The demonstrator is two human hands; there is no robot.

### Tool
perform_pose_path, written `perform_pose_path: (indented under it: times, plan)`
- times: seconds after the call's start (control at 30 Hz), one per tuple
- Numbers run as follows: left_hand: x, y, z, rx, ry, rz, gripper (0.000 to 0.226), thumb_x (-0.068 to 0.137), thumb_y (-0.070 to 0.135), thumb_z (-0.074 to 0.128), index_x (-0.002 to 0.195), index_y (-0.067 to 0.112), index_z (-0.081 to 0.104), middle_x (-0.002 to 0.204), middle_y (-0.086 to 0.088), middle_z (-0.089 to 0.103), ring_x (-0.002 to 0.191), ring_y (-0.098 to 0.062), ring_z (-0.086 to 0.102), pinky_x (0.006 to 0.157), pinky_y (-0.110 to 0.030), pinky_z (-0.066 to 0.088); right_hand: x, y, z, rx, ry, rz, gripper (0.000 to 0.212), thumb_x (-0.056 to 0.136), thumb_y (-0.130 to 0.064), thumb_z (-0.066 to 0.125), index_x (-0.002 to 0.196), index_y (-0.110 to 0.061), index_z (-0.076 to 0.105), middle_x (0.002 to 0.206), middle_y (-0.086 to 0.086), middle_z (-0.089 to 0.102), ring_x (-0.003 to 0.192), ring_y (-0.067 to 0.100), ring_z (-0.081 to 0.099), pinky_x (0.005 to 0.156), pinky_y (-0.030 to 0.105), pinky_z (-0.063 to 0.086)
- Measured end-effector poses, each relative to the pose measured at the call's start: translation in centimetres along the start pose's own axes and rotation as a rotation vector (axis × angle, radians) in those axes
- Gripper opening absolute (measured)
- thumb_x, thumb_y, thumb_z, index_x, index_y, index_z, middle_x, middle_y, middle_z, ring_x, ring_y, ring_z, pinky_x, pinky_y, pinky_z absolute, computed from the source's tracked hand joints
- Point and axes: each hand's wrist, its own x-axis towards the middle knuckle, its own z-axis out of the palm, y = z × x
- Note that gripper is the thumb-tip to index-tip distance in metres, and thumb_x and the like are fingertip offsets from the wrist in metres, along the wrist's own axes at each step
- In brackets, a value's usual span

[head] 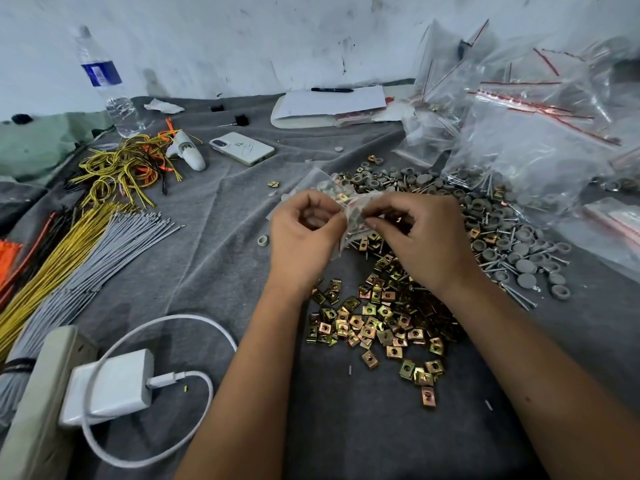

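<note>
A scuffed, whitewashed wall (242, 36) stands behind; below it, a creased grey cloth (221, 209) — evenly, dimly lit.

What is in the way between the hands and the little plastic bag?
Nothing that shows. The left hand and the right hand both pinch the little plastic bag already, one on each side, with nothing in between. They hold it up over the pile of gold clips on the grey cloth.
</note>
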Motion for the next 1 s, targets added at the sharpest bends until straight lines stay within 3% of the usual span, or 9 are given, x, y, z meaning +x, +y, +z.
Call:
perform_pose_path:
  times: [0.13,0.2,0.27,0.4,0.53,0.63,0.77,0.93,1.0]
  plan:
    - [0.5,-0.3,-0.6,-0.114,0.176,-0.05,0.014,0.077,0.002,0.073,0.079,0.015,0.069,0.074,-0.008,0.065,0.063,-0.022,0.055,0.058,-0.03,0.047,0.0,-0.1,0.1,-0.011,0.126,-0.048,0.021,0.089,-0.013,0.08,0.109,-0.01,0.077,0.103,-0.003,0.076,0.089,0.005,0.069,0.081,0.016,0.054]
    - [0.8,-0.2,-1.0,-0.222,0.286,-0.082,0.016,0.081,-0.007,0.07,0.08,0.009,0.067,0.069,-0.009,0.062,0.056,-0.016,0.053,0.054,-0.025,0.043,-0.2,-0.2,0.3,-0.018,0.123,-0.069,0.015,0.088,-0.014,0.08,0.102,-0.011,0.076,0.097,-0.004,0.074,0.084,0.004,0.066,0.078,0.013,0.05]
    - [1.2,0.0,-1.5,-0.306,0.363,-0.108,0.021,0.086,-0.014,0.065,0.08,0.006,0.063,0.06,-0.003,0.059,0.048,-0.01,0.05,0.049,-0.022,0.041,-0.5,-0.4,0.7,-0.026,-0.036,-0.099,0.013,0.087,-0.019,0.081,0.098,-0.014,0.075,0.096,-0.005,0.073,0.087,0.005,0.064,0.082,0.022,0.054]
    - [1.5,0.2,-2.1,-0.46,0.41,-0.161,0.029,0.089,-0.014,0.061,0.073,0.01,0.059,0.059,-0.001,0.054,0.052,-0.013,0.044,0.053,-0.027,0.036,-1.1,-1.2,2.4,-0.103,-0.501,-0.17,0.025,0.087,-0.043,0.077,0.105,-0.025,0.076,0.103,-0.007,0.062,0.105,0.01,0.049,0.093,0.038,0.049]
    - [1.3,0.4,-2.1,-0.488,0.412,-0.186,0.028,0.089,-0.013,0.062,0.073,0.01,0.06,0.056,0.001,0.053,0.05,-0.011,0.044,0.053,-0.026,0.037,-1.0,-1.6,3.7,-0.162,-0.681,-0.185,0.035,0.087,-0.055,0.07,0.111,-0.03,0.072,0.11,-0.008,0.054,0.112,0.01,0.04,0.1,0.039,0.043]
    - [1.3,0.3,-2.1,-0.491,0.411,-0.194,0.027,0.088,-0.013,0.062,0.073,0.01,0.061,0.056,0.0,0.054,0.05,-0.011,0.045,0.053,-0.026,0.037,-0.9,-1.4,3.6,-0.105,-0.705,-0.13,0.019,0.087,-0.047,0.076,0.095,-0.031,0.069,0.097,-0.021,0.049,0.101,0.002,0.04,0.094,0.028,0.038]
    - [1.3,0.4,-2.0,-0.485,0.402,-0.201,0.027,0.089,-0.013,0.062,0.075,0.009,0.06,0.055,0.001,0.054,0.05,-0.011,0.045,0.054,-0.026,0.037,-0.9,-1.2,3.1,-0.09,-0.734,-0.071,0.015,0.091,-0.037,0.075,0.089,-0.028,0.064,0.094,-0.018,0.053,0.095,-0.003,0.048,0.085,0.024,0.04]
    - [1.2,0.5,-1.9,-0.448,0.397,-0.192,0.025,0.089,-0.013,0.063,0.076,0.008,0.061,0.061,-0.003,0.054,0.052,-0.011,0.047,0.054,-0.025,0.04,-0.9,-0.9,2.1,0.04,-0.559,0.06,0.01,0.096,-0.024,0.071,0.092,-0.026,0.062,0.088,-0.013,0.068,0.082,-0.001,0.064,0.072,0.014,0.046]
    - [1.1,0.6,-1.8,-0.419,0.389,-0.186,0.024,0.088,-0.013,0.063,0.077,0.008,0.061,0.064,-0.004,0.054,0.053,-0.012,0.047,0.053,-0.024,0.041,-0.8,-0.8,1.9,0.101,-0.471,0.113,0.009,0.096,-0.017,0.071,0.094,-0.023,0.065,0.086,-0.011,0.072,0.082,-0.001,0.068,0.075,0.014,0.05]
